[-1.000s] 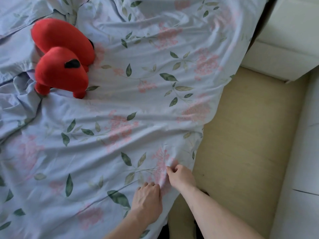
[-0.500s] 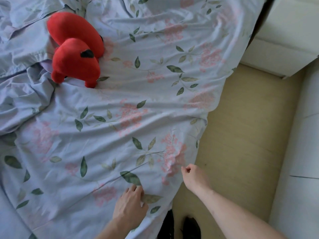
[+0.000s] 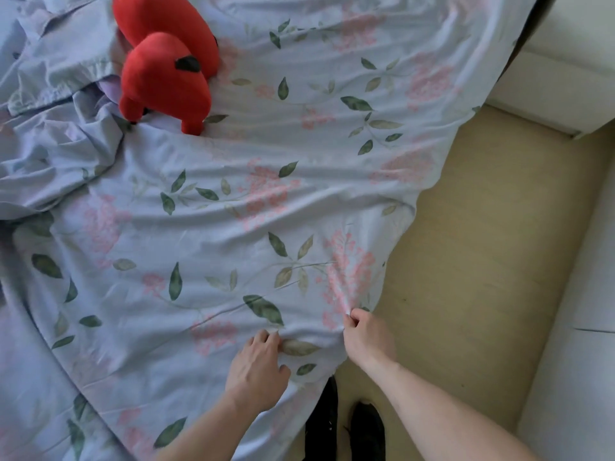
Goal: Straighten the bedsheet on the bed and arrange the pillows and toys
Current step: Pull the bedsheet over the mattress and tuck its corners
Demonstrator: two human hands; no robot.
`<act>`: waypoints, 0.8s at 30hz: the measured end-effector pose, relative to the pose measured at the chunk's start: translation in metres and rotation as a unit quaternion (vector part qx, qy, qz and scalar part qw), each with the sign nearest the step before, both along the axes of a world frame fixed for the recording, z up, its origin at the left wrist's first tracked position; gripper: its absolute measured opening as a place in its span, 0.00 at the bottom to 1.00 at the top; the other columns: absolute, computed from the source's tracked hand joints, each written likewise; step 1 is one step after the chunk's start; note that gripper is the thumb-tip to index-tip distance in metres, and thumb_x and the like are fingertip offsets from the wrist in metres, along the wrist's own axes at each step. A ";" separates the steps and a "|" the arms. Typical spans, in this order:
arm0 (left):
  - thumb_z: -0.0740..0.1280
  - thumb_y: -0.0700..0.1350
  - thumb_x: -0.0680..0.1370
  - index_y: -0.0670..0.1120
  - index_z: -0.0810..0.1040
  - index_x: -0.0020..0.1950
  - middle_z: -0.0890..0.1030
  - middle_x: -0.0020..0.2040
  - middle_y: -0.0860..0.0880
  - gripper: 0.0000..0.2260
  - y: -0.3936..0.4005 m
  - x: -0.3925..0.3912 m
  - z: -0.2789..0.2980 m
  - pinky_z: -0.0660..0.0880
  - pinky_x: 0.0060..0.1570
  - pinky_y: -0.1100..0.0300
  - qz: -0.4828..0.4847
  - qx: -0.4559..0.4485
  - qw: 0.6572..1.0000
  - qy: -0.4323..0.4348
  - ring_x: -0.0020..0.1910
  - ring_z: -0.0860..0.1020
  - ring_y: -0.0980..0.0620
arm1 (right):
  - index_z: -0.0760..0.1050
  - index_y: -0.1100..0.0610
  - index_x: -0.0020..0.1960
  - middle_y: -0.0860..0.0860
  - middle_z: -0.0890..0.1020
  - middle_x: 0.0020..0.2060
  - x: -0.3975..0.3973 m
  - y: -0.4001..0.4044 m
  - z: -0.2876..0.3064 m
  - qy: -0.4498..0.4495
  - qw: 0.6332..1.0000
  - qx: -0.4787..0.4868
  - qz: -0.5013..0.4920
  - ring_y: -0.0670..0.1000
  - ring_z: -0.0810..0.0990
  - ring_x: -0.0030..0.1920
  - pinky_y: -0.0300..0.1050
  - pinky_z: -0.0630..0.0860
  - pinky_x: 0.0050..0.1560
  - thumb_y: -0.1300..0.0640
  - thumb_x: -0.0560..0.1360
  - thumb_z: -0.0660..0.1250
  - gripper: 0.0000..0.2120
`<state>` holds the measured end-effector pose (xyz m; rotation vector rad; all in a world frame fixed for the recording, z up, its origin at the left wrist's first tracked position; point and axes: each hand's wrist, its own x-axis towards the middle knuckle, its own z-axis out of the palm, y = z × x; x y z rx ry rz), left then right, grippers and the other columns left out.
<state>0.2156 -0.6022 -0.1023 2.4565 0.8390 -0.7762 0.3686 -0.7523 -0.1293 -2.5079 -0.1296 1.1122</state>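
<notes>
the floral bedsheet (image 3: 233, 201) covers the bed, fairly smooth through its middle, but it is rumpled in deep folds on the far left beside the red plush toy (image 3: 166, 71), so the straightening looks only partly done. at the sheet's near edge, where it hangs off the mattress, the right hand (image 3: 367, 337) pinches a gathered tuck of cloth between thumb and curled fingers, while the left hand (image 3: 258, 364) rests on the sheet just beside it, fingers bent onto the fabric; whether it grips a fold i cannot tell. the toy lies tipped on the sheet's far part, not yet arranged, and no pillow clearly shows. right of the sheet's edge lies a strip of bare floor (image 3: 482, 261), bounded by pale furniture (image 3: 572, 71), giving room to step and pull outward.
</notes>
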 end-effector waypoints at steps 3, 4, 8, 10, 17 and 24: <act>0.62 0.50 0.78 0.54 0.70 0.65 0.71 0.62 0.55 0.15 -0.006 -0.010 0.013 0.67 0.50 0.61 0.007 -0.013 1.000 -0.006 0.62 0.72 0.52 | 0.65 0.55 0.33 0.49 0.73 0.28 0.001 -0.010 0.027 -0.014 0.999 0.015 0.039 0.53 0.71 0.31 0.47 0.59 0.28 0.51 0.81 0.60 0.19; 0.62 0.51 0.78 0.54 0.71 0.65 0.71 0.63 0.56 0.15 -0.008 -0.013 0.018 0.67 0.50 0.62 0.009 -0.014 1.000 -0.008 0.62 0.72 0.52 | 0.64 0.55 0.32 0.49 0.72 0.27 0.000 -0.012 0.034 -0.010 0.999 0.020 0.050 0.52 0.70 0.30 0.47 0.59 0.27 0.51 0.81 0.60 0.19; 0.62 0.52 0.78 0.55 0.71 0.65 0.71 0.62 0.56 0.15 -0.012 -0.031 0.037 0.68 0.51 0.61 0.016 -0.016 1.000 -0.007 0.62 0.72 0.53 | 0.64 0.54 0.32 0.48 0.71 0.26 -0.004 -0.018 0.059 -0.009 0.996 0.033 0.080 0.51 0.69 0.29 0.46 0.60 0.28 0.50 0.81 0.61 0.20; 0.63 0.53 0.78 0.55 0.70 0.65 0.71 0.62 0.57 0.16 -0.014 -0.044 0.045 0.70 0.53 0.61 0.024 -0.011 1.000 0.002 0.62 0.72 0.53 | 0.64 0.54 0.32 0.48 0.71 0.27 -0.009 -0.025 0.069 -0.017 0.995 0.038 0.088 0.51 0.70 0.30 0.47 0.61 0.29 0.49 0.81 0.60 0.20; 0.63 0.54 0.76 0.54 0.68 0.71 0.70 0.66 0.54 0.23 -0.018 -0.089 0.046 0.70 0.59 0.60 0.012 -0.025 0.996 0.081 0.65 0.71 0.50 | 0.69 0.52 0.36 0.49 0.78 0.36 -0.023 -0.048 0.051 0.014 0.997 -0.045 0.057 0.53 0.76 0.37 0.45 0.69 0.33 0.49 0.82 0.57 0.16; 0.64 0.52 0.77 0.53 0.68 0.72 0.70 0.68 0.53 0.23 -0.008 -0.128 0.026 0.70 0.55 0.60 0.020 -0.043 0.993 0.105 0.65 0.71 0.49 | 0.67 0.52 0.31 0.48 0.73 0.26 -0.087 -0.028 0.025 0.153 0.987 -0.025 0.045 0.51 0.73 0.28 0.44 0.72 0.35 0.39 0.79 0.61 0.24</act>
